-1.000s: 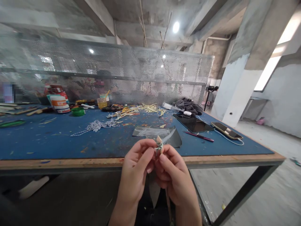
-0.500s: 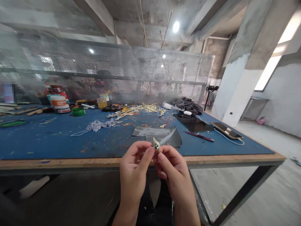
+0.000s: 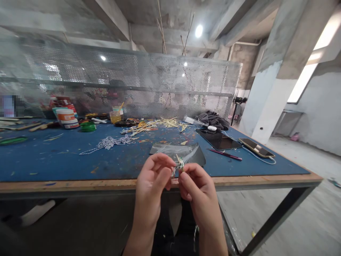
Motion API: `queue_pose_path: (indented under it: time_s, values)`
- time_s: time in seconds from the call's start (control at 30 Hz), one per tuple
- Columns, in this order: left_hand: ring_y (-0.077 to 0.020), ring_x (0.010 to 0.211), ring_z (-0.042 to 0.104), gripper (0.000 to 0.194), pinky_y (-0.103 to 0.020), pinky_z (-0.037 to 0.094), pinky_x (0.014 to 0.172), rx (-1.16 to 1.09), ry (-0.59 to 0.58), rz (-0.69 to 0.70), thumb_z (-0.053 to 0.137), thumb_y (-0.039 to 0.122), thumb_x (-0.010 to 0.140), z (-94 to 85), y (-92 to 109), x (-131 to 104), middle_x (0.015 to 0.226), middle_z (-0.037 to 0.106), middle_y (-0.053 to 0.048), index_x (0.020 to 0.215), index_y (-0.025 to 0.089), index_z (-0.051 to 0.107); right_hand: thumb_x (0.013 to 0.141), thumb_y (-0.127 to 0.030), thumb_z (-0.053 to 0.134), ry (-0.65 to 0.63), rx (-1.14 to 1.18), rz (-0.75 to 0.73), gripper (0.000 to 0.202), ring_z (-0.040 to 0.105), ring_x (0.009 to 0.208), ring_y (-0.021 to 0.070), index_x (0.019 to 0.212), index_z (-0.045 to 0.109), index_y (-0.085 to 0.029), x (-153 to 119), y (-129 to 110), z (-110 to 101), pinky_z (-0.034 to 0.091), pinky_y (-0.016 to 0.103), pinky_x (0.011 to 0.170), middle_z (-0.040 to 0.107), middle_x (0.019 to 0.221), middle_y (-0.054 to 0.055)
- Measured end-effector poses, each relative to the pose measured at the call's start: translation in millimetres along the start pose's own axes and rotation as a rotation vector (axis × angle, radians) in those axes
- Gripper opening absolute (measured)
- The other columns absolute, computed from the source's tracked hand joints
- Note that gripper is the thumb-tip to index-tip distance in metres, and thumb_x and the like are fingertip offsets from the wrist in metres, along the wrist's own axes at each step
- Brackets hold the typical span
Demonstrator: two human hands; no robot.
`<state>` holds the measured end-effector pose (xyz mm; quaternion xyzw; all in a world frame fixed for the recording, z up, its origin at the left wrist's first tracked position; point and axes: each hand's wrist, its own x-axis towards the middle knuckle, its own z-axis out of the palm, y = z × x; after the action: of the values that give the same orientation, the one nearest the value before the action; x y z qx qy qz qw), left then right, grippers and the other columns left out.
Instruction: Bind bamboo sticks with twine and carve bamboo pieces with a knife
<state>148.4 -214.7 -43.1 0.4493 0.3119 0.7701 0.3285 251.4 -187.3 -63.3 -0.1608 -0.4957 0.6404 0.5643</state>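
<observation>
Above the table's front edge, my right hand (image 3: 198, 186) pinches a small thin stick wrapped in green and white cord (image 3: 180, 163), its pale tip pointing up. My left hand (image 3: 153, 183) is curled at the other side of the wrapping. Its index fingertip meets the cord, and a loose strand hangs beside its fingers; the thumb sits a little back. Just behind lies a dark grey sheet (image 3: 197, 154) with pale streaks. To the left on the blue mat is a tangled pile of white and dark speckled cord (image 3: 112, 142).
Pale wood slivers (image 3: 170, 122) lie toward the back. A tablet (image 3: 220, 139), a pen (image 3: 225, 154), a phone (image 3: 255, 147) with a white cable and a dark cloth (image 3: 213, 119) are on the right. Paint jars (image 3: 66, 119) stand at the left before a perforated metal screen (image 3: 149, 81).
The left thumb has drawn back from the stick and the left fingers have parted slightly. The wrapped stick has tilted, showing more cord. My right hand keeps its pinch.
</observation>
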Motion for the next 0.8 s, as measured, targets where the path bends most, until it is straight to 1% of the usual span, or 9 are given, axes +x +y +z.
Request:
queue_pose_path:
  time_s: [0.07, 0.13, 0.2, 0.23, 0.3, 0.37, 0.47, 0.6, 0.8]
  values:
    - [-0.0093, 0.068, 0.060, 0.032, -0.012, 0.048, 0.053, 0.092, -0.029, -0.003, 0.082, 0.039, 0.071, -2.2, -4, 1, 0.086, 0.068, 0.000, 0.097, 0.023, 0.070, 0.084, -0.038, 0.071, -0.015, -0.005, 0.004, 0.019, 0.037, 0.051, 0.0040, 0.087, 0.064, -0.020, 0, 0, 0, 0.029, 0.016, 0.045, 0.056, 0.068, -0.005]
    - [-0.0114, 0.069, 0.063, 0.025, -0.014, 0.052, 0.057, 0.193, 0.022, 0.009, 0.082, 0.036, 0.072, -3.3, -7, 0, 0.083, 0.070, -0.001, 0.092, 0.022, 0.074, 0.084, -0.039, 0.071, -0.025, -0.008, 0.006, 0.020, 0.037, 0.051, 0.0042, 0.087, 0.064, -0.020, -1, -1, 0, 0.028, 0.016, 0.045, 0.055, 0.067, -0.005]
    - [-0.0124, 0.067, 0.064, 0.016, -0.016, 0.053, 0.058, 0.274, 0.090, 0.057, 0.077, 0.035, 0.077, -3.4, -8, -1, 0.077, 0.070, -0.001, 0.083, 0.020, 0.075, 0.085, -0.039, 0.070, -0.025, -0.003, 0.008, 0.019, 0.036, 0.052, 0.0044, 0.088, 0.064, -0.021, -2, -2, 1, 0.029, 0.015, 0.045, 0.052, 0.066, -0.006]
    - [-0.0132, 0.067, 0.065, 0.015, -0.017, 0.053, 0.058, 0.299, 0.111, 0.087, 0.075, 0.034, 0.079, -3.2, -8, -1, 0.075, 0.070, -0.001, 0.080, 0.020, 0.075, 0.085, -0.039, 0.070, -0.018, 0.002, 0.004, 0.019, 0.036, 0.053, 0.0044, 0.089, 0.064, -0.022, -2, -2, 2, 0.029, 0.015, 0.045, 0.052, 0.066, -0.006]
    - [-0.0136, 0.066, 0.065, 0.014, -0.017, 0.053, 0.057, 0.331, 0.116, 0.132, 0.074, 0.033, 0.080, -2.4, -7, -2, 0.073, 0.070, -0.001, 0.077, 0.020, 0.075, 0.083, -0.036, 0.073, -0.002, 0.012, -0.019, 0.018, 0.037, 0.054, 0.0042, 0.090, 0.063, -0.023, -3, -3, 4, 0.028, 0.014, 0.045, 0.053, 0.069, -0.006]
    - [-0.0126, 0.064, 0.064, 0.012, -0.016, 0.052, 0.057, 0.352, 0.111, 0.163, 0.073, 0.031, 0.081, -1.7, -6, -4, 0.071, 0.069, 0.000, 0.077, 0.020, 0.074, 0.079, -0.032, 0.076, -0.009, 0.014, -0.046, 0.018, 0.036, 0.053, 0.0034, 0.087, 0.063, -0.023, -2, -2, 6, 0.026, 0.013, 0.043, 0.053, 0.071, -0.007]
    - [-0.0095, 0.062, 0.062, 0.011, -0.012, 0.050, 0.054, 0.382, 0.120, 0.243, 0.070, 0.029, 0.084, -1.5, -5, -6, 0.070, 0.066, 0.003, 0.077, 0.021, 0.071, 0.079, -0.033, 0.076, -0.019, 0.021, -0.061, 0.018, 0.032, 0.048, 0.0022, 0.081, 0.063, -0.021, -1, 1, 6, 0.023, 0.013, 0.039, 0.051, 0.066, -0.007]
    - [-0.0067, 0.063, 0.059, 0.010, -0.008, 0.049, 0.054, 0.431, 0.127, 0.355, 0.067, 0.026, 0.088, -2.2, -5, -10, 0.073, 0.063, 0.005, 0.078, 0.022, 0.068, 0.077, -0.037, 0.078, 0.039, 0.042, -0.041, 0.022, 0.030, 0.046, 0.0022, 0.078, 0.063, -0.021, -2, 2, 3, 0.024, 0.013, 0.040, 0.045, 0.057, -0.009]
    - [-0.0071, 0.071, 0.057, 0.011, -0.010, 0.049, 0.061, 0.464, 0.119, 0.406, 0.064, 0.024, 0.090, -0.6, -6, -11, 0.078, 0.062, 0.005, 0.079, 0.023, 0.065, 0.076, -0.037, 0.079, 0.061, 0.065, -0.039, 0.025, 0.033, 0.046, 0.0024, 0.076, 0.062, -0.020, -5, 0, 1, 0.026, 0.013, 0.040, 0.049, 0.058, -0.008]
